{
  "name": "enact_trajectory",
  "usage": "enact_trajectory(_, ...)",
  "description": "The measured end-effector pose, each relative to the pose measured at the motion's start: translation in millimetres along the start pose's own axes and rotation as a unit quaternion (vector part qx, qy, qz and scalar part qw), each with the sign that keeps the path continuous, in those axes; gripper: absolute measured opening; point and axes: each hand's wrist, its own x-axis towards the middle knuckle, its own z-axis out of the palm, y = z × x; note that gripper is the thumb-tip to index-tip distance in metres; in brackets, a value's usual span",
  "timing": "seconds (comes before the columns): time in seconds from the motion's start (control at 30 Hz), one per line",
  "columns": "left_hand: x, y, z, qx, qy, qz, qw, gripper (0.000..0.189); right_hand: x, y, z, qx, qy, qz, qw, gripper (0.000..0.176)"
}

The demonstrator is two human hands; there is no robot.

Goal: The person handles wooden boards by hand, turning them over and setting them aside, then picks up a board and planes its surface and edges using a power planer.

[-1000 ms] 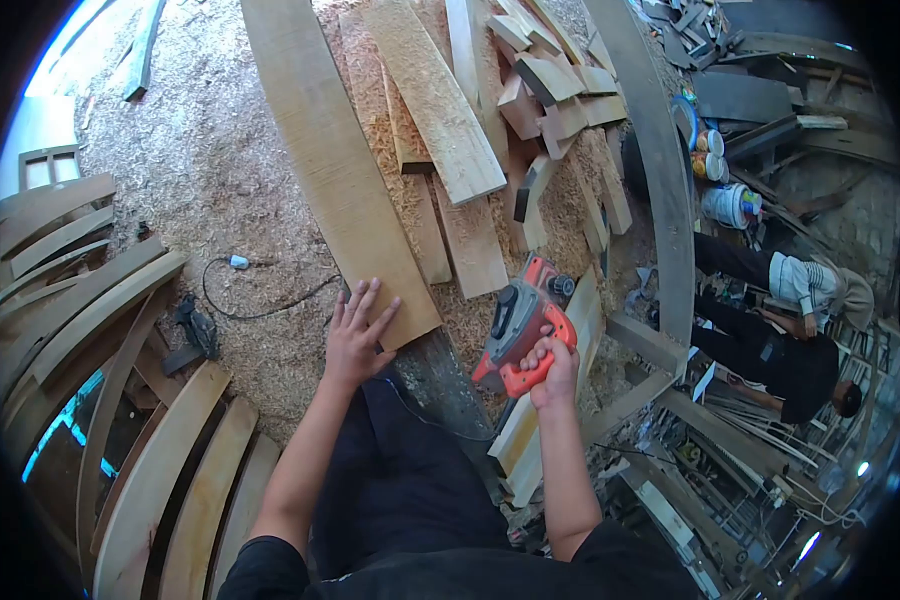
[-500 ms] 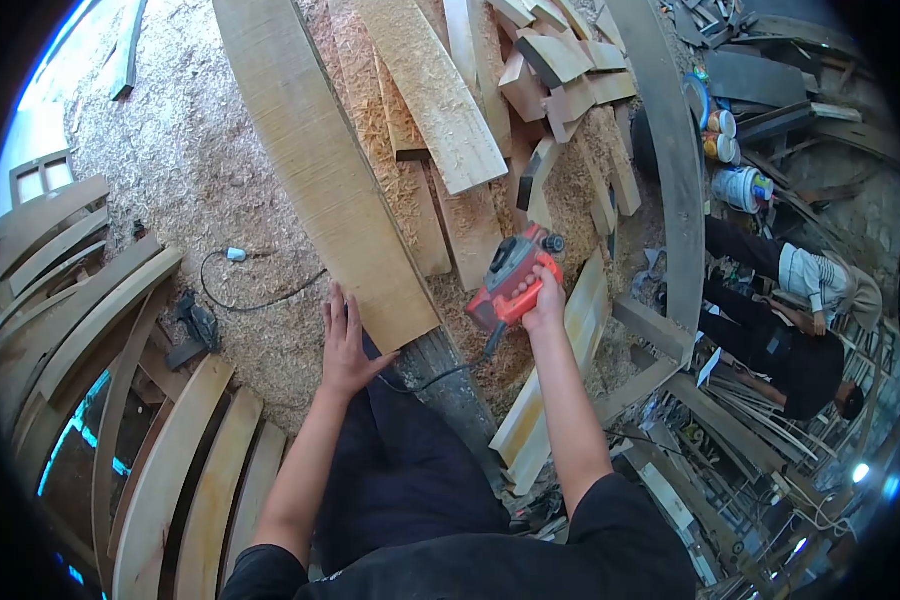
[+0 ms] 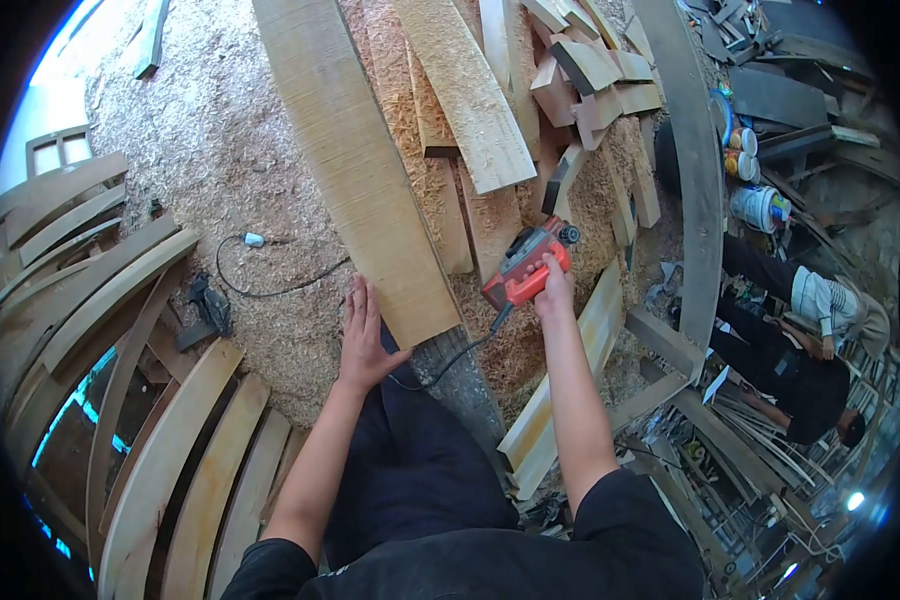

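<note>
A long, wide plank (image 3: 360,160) stretches away from me, its near end just above my lap. Against the left side of that end rests my left hand (image 3: 368,340), fingers stretched out and thumb spread along the near edge. My right hand (image 3: 555,290) is closed around the handle of a red and grey electric planer (image 3: 526,262), held to the right of the plank and apart from it. The planer's dark cord (image 3: 450,368) runs down toward my legs. Beneath the plank's near end shows a grey worn beam (image 3: 465,385).
Wood shavings (image 3: 210,150) cover the ground. Curved boards (image 3: 175,460) stand at the left. Cut blocks (image 3: 590,80) and shaving-covered boards (image 3: 470,110) lie beyond the planer. A yellowish board (image 3: 560,385) leans near my right forearm. Two people (image 3: 810,375) are at the far right.
The whole view has shifted slightly, so most things appear farther right. My right hand still holds the planer beside the plank, and my left hand stays at the plank's end.
</note>
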Motion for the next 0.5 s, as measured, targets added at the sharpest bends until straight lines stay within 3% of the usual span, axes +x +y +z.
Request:
enact_trajectory(0.17,-3.9,3.0,-0.9,-0.012,0.019,0.011,1.000,0.137,6.1,9.1,-4.3,-0.071,0.017,-0.030,0.997,0.026)
enact_trajectory(0.23,-6.4,3.2,-1.7,-0.020,0.025,0.010,0.999,0.137,-4.7,21.5,-4.8,-0.135,0.081,-0.186,0.970,0.035)
enact_trajectory(0.27,-7.3,1.6,0.2,-0.021,0.031,0.017,0.999,0.137,-9.3,27.6,-8.4,-0.135,0.075,-0.189,0.970,0.035)
enact_trajectory(0.3,-9.4,0.3,2.4,-0.023,0.033,0.023,0.999,0.136,-25.5,29.8,-9.9,-0.265,0.101,-0.346,0.894,0.038)
enact_trajectory(0.33,-11.4,-0.9,3.7,-0.024,0.034,0.024,0.999,0.136,-45.7,33.2,-14.4,-0.382,0.127,-0.485,0.776,0.040)
enact_trajectory(0.37,-12.9,-0.5,3.8,-0.018,0.043,0.026,0.999,0.137,-73.4,32.3,-14.4,-0.384,0.130,-0.484,0.775,0.040)
enact_trajectory(0.43,-18.8,4.7,3.2,-0.017,0.051,0.024,0.998,0.138,-131.3,26.1,0.8,-0.463,-0.134,-0.510,0.712,0.044)
enact_trajectory(0.5,-20.4,9.3,-3.7,0.029,0.047,0.018,0.998,0.142,-153.4,38.6,15.4,-0.457,-0.245,-0.505,0.690,0.039)
